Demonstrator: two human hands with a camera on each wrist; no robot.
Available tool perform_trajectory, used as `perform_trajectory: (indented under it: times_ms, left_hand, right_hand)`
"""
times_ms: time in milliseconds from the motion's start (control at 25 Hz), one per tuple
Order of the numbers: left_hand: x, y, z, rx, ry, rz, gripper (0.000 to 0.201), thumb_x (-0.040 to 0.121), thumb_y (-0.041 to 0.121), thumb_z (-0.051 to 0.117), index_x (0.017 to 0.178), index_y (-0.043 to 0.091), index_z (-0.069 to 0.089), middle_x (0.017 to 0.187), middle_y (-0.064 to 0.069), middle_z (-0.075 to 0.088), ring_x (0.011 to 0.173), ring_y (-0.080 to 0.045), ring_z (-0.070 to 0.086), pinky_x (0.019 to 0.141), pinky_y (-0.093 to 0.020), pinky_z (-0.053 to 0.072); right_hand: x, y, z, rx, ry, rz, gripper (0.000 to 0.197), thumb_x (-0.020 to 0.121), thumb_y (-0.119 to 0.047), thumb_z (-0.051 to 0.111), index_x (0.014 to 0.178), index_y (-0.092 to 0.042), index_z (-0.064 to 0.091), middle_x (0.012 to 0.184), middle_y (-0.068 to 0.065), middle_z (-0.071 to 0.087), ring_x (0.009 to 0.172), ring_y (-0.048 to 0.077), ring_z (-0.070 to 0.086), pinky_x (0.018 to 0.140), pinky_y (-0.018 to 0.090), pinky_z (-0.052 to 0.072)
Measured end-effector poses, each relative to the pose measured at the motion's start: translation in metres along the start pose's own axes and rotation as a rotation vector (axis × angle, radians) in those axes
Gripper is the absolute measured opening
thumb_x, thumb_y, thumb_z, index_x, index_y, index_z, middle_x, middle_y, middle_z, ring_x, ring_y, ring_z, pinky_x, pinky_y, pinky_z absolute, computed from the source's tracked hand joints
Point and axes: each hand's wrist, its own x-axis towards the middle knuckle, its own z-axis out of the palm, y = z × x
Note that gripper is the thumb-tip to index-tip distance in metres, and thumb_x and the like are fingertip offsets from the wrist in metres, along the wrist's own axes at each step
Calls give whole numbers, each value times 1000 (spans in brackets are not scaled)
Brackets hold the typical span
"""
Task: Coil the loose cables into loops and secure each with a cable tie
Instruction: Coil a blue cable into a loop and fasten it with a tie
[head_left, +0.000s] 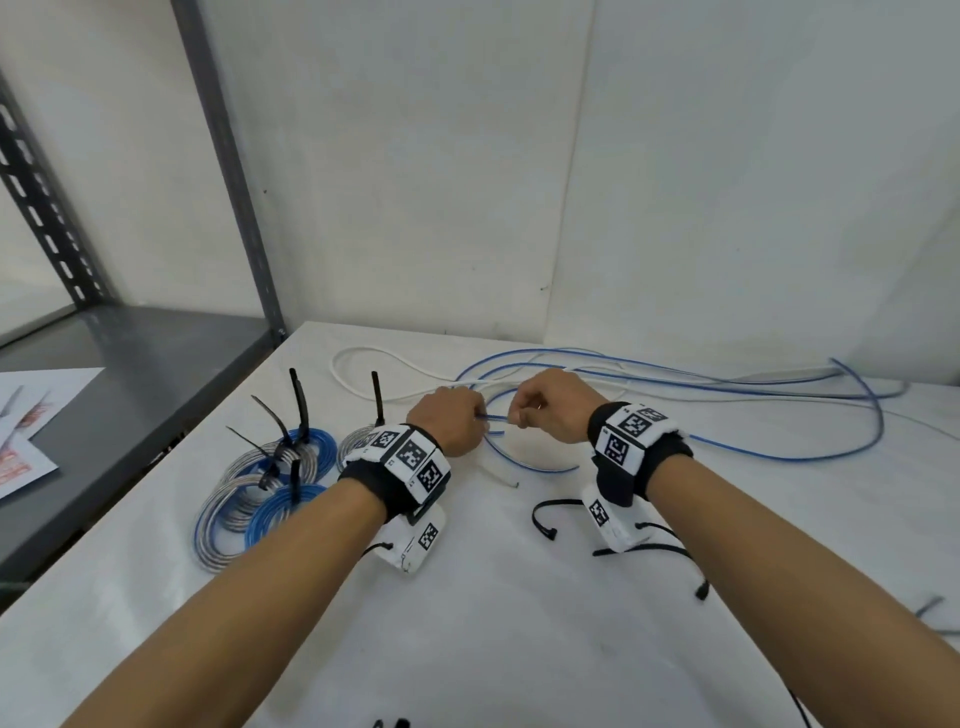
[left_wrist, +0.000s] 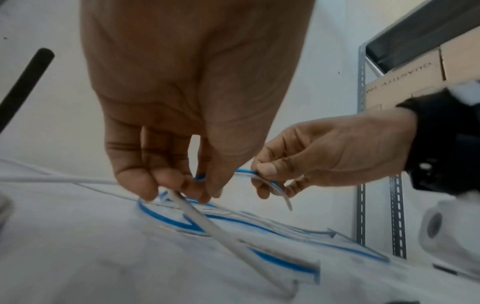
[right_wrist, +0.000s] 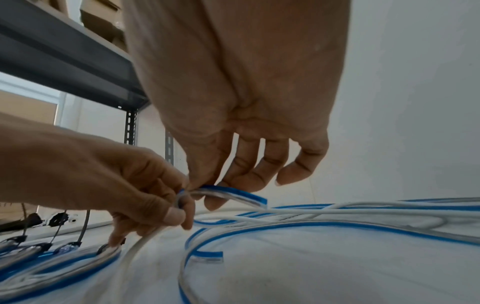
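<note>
A clear cable with a blue stripe (head_left: 727, 387) sprawls in loose loops over the white table (head_left: 519, 597), tangled with a thin white cable (head_left: 374, 356). My left hand (head_left: 480, 418) and right hand (head_left: 514, 418) meet at mid-table, each pinching the striped cable a short way apart. In the left wrist view, my right hand (left_wrist: 262, 174) pinches the striped cable (left_wrist: 244, 171) near its cut end. The white cable (left_wrist: 221, 232) runs out from under my left hand's fingertips (left_wrist: 171, 181). In the right wrist view, the striped cable's end (right_wrist: 233, 195) sticks out past my right thumb.
Several coiled bundles (head_left: 270, 483), each bound with a black tie, lie at the table's left. Loose black cable ties (head_left: 545, 514) lie near my right wrist. A grey metal shelf (head_left: 130, 364) with papers (head_left: 31, 431) stands at the left. A wall closes the back.
</note>
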Motion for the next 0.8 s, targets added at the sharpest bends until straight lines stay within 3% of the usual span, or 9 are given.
perform_trajectory:
  times_ms: [160,240,320,400,520,600,680,720,800]
  left_hand:
    - [0,4,-15,-321,192,32,29,92,7,53,112,15,73,112,-10,72,107,-28,64,88,-28,46]
    - [-7,14,-26,-548,316,46,23,92,13,59,105,15,77,95,-6,76,91,-22,71,84,-29,56]
    - [-13,25,-37,-735,381,99,12,92,14,67,97,13,77,86,-6,74,77,-22,74,74,-36,63]
    - [-18,36,-50,-807,353,200,6,91,6,70,97,7,72,87,-10,73,72,-25,76,72,-43,64]
    - [-28,44,-72,-811,312,403,19,90,5,73,107,8,63,90,-10,75,80,-21,77,79,-37,62]
    - [-36,47,-86,-841,251,517,31,92,5,71,122,10,63,92,-9,77,92,-18,76,85,-28,57]
    - [-39,48,-96,-812,205,588,35,95,5,68,130,10,65,95,-11,77,98,-18,74,88,-21,52]
    - [-40,49,-98,-787,186,604,34,96,5,67,130,11,66,96,-11,77,100,-19,73,91,-21,52]
    - [-41,50,-98,-810,145,616,32,98,5,63,129,12,67,96,-9,75,99,-17,71,96,-29,54]
  right_hand:
    - [-8,4,2,177,68,-36,11,92,-15,71,81,-18,73,73,-5,70,68,9,60,74,23,50]
    - [-14,4,6,241,44,-47,11,91,-10,71,82,-15,74,71,1,71,63,12,57,69,19,50]
    - [-17,1,12,268,28,-65,11,90,-8,71,81,-15,74,78,12,74,63,13,59,72,26,53]
    - [-13,6,13,278,114,-19,9,89,-13,73,81,-16,72,81,12,75,64,15,63,74,33,56]
    - [-5,23,6,356,507,205,26,85,-30,80,92,-19,58,84,5,70,76,27,71,80,44,58]
    - [-5,36,-5,444,665,317,59,81,-38,83,125,-20,47,88,2,67,84,29,72,87,45,57]
    - [-5,45,-14,516,690,290,89,84,-34,82,154,-28,27,87,1,68,81,25,72,87,36,55]
    - [-5,51,-16,516,702,246,89,86,-30,80,157,-31,25,86,2,69,79,24,72,86,33,54]
    - [-3,63,-14,424,672,198,62,91,-26,74,147,-28,47,87,2,67,85,23,68,88,33,52]
